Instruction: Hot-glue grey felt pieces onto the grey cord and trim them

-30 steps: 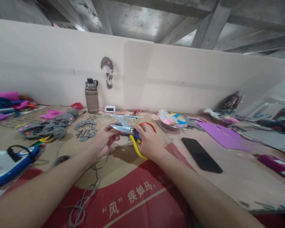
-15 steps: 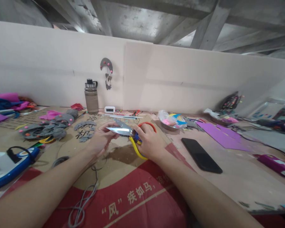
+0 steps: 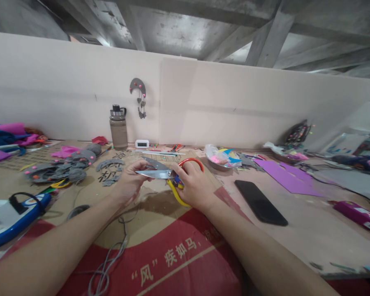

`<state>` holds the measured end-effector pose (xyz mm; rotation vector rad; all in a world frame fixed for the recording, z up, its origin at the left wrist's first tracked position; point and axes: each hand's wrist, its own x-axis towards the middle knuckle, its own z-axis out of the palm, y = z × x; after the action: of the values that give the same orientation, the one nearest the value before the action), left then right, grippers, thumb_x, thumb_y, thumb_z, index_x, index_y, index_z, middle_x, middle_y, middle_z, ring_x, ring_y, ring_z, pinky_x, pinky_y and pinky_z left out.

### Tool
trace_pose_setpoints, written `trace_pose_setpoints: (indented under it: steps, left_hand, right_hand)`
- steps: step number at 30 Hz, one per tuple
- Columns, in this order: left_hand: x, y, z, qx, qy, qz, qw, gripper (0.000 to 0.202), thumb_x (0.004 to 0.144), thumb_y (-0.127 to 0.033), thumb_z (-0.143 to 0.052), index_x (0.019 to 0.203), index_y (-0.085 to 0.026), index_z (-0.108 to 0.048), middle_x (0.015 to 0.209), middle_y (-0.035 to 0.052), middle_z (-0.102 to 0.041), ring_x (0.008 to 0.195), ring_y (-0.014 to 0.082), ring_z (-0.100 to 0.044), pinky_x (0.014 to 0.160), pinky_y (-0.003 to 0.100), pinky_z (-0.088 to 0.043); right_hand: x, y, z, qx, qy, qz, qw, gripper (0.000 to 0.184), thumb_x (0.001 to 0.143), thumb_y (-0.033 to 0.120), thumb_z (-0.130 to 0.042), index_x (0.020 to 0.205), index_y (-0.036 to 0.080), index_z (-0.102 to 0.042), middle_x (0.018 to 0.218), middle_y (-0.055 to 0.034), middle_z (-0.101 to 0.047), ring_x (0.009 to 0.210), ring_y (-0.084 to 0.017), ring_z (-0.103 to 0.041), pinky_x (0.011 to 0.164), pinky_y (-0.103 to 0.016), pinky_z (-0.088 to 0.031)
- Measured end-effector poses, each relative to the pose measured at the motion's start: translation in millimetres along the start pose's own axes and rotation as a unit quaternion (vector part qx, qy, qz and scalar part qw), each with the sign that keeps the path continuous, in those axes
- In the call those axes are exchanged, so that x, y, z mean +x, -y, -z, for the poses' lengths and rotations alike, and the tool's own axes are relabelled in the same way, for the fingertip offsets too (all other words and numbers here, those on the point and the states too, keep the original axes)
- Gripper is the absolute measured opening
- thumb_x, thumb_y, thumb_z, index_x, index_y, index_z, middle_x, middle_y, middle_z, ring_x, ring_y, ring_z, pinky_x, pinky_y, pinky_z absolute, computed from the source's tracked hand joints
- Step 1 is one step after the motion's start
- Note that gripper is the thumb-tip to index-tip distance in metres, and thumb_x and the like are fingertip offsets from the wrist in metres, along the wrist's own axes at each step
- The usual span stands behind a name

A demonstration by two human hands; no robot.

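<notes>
My right hand (image 3: 195, 183) is closed round the handles of a pair of scissors (image 3: 156, 174), one handle red and the other yellow. The blades are spread and point left, at my left hand (image 3: 132, 181). Its fingers are bent together by the blade tips; a small grey piece may be pinched there, but I cannot make it out. Below my left hand, grey cord (image 3: 106, 263) lies in loose loops on the cardboard (image 3: 160, 234). Grey felt cutouts (image 3: 110, 165) rest just beyond that hand.
A bottle (image 3: 119, 129) and a small white clock (image 3: 142, 144) stand by the white board. Grey felt pieces with pink beads (image 3: 60, 166) lie left. Right are a bowl (image 3: 218, 164), a black phone (image 3: 260, 202), purple felt (image 3: 288, 176) and a magenta tool (image 3: 359, 216). A felt moon (image 3: 137, 86) hangs behind.
The scissors have shifted slightly left and down, with the blades still apart. Both hands stay almost in place, and the camera view has tilted very slightly.
</notes>
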<state>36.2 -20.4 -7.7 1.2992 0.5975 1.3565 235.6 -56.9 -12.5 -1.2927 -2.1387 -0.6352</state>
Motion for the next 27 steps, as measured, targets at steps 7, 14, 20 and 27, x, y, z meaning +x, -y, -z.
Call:
trace_pose_setpoints:
  steps: [7, 14, 20, 27]
  left_hand:
    - [-1.6, 1.6, -0.8, -0.039, 0.046, 0.034, 0.998, 0.014, 0.067, -0.019, -0.071, 0.08, -0.016, -0.065, 0.064, -0.0018, -0.057, 0.056, 0.0079, -0.049, 0.056, 0.021, -0.037]
    - [0.2, 5.5, 1.1, -0.054, 0.05, 0.032, 0.997, 0.018, 0.067, -0.018, -0.072, 0.084, -0.015, -0.066, 0.069, -0.0003, -0.058, 0.057, 0.0077, -0.048, 0.055, 0.022, -0.036]
    - [-0.2, 7.3, 1.4, -0.063, 0.048, 0.039, 0.996, 0.02, 0.068, -0.019, -0.071, 0.087, -0.016, -0.066, 0.07, 0.0008, -0.06, 0.057, 0.0083, -0.049, 0.055, 0.022, -0.037]
    - [-2.3, 4.4, -1.1, -0.056, 0.051, 0.037, 0.996, 0.015, 0.069, -0.021, -0.071, 0.082, -0.015, -0.066, 0.069, 0.0023, -0.063, 0.056, 0.0081, -0.05, 0.055, 0.022, -0.038]
  right_hand:
    - [0.7, 0.8, -0.1, 0.007, 0.008, -0.024, 1.0, 0.044, 0.081, 0.031, -0.05, 0.124, 0.023, -0.044, 0.099, -0.0086, -0.052, 0.087, -0.022, -0.046, 0.075, -0.032, -0.04]
    - [-1.0, 1.5, -2.1, 0.018, 0.015, -0.04, 0.999, 0.047, 0.08, 0.029, -0.05, 0.126, 0.024, -0.041, 0.101, -0.0084, -0.051, 0.087, -0.02, -0.047, 0.072, -0.03, -0.041]
    - [-0.7, 1.9, -2.0, 0.015, 0.015, -0.04, 0.999, 0.046, 0.08, 0.029, -0.051, 0.125, 0.022, -0.043, 0.101, -0.0094, -0.052, 0.087, -0.021, -0.048, 0.072, -0.031, -0.042]
    - [-0.6, 2.2, -2.3, 0.022, 0.015, -0.041, 0.999, 0.044, 0.081, 0.03, -0.049, 0.124, 0.022, -0.044, 0.102, -0.0102, -0.053, 0.089, -0.022, -0.049, 0.077, -0.033, -0.043]
